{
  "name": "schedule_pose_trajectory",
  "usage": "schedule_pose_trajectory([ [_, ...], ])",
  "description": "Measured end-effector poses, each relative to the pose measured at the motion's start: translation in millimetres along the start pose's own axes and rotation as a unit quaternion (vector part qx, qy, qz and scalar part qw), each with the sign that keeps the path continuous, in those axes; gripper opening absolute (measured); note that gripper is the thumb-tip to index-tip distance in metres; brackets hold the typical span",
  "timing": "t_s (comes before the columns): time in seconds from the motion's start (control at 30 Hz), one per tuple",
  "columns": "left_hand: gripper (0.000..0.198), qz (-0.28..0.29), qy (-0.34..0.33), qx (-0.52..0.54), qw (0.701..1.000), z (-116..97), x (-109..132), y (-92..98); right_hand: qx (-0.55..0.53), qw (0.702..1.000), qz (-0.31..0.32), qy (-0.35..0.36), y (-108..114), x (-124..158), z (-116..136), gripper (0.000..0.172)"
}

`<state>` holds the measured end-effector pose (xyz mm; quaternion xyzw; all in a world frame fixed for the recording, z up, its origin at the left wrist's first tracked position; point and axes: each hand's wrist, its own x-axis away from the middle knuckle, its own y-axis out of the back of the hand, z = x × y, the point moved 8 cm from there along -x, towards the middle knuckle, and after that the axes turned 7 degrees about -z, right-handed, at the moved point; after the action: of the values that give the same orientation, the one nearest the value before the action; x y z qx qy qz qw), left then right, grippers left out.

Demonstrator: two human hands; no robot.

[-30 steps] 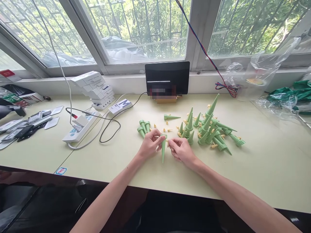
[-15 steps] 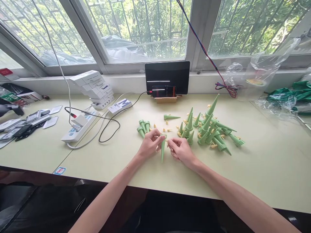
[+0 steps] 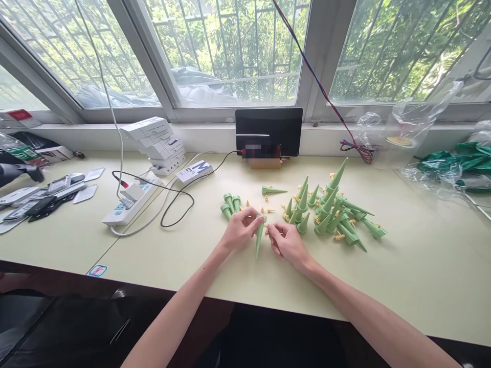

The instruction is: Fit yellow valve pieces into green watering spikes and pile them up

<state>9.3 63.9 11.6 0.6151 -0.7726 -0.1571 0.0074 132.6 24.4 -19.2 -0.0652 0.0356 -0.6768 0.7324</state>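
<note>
My left hand (image 3: 241, 230) is closed around the wide top of a green watering spike (image 3: 260, 244), its tip pointing down toward me. Close beside that top, my right hand (image 3: 287, 241) pinches a small yellow valve (image 3: 266, 229), mostly covered by the fingers; whether it sits in the spike I cannot tell. Beyond my hands lie several loose yellow valves (image 3: 263, 210) and a single spike on its side (image 3: 275, 190). Behind my left hand rest several green spikes (image 3: 229, 201). To the right, a pile of spikes with yellow valves (image 3: 328, 207) stands and lies together.
A tablet (image 3: 268, 122) leans at the window sill with a blurred device before it. Leftward are a power strip (image 3: 123, 208), a black cable (image 3: 194, 202), stacked white boxes (image 3: 153, 140) and phone parts (image 3: 57, 189). Plastic bags (image 3: 441, 163) lie far right.
The whole view has shifted slightly, with the scene sitting a little lower and to the right. Both hands keep their grips, and the spike is tilted slightly more.
</note>
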Motion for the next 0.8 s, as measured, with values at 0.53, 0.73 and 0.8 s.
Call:
schedule_pose_trajectory([
  [0.53,0.024,0.021,-0.088,-0.183,0.979,-4,11,10.9,0.150,0.988,-0.013,0.042,-1,-1,-1,0.036],
  [0.73,0.024,-0.005,-0.111,-0.216,0.970,0,9,15.7,0.143,0.988,-0.038,0.035,3,1,-2,0.036],
  [0.8,0.023,-0.008,-0.113,-0.227,0.967,2,9,15.1,0.134,0.989,-0.043,0.041,3,2,-1,0.035],
])
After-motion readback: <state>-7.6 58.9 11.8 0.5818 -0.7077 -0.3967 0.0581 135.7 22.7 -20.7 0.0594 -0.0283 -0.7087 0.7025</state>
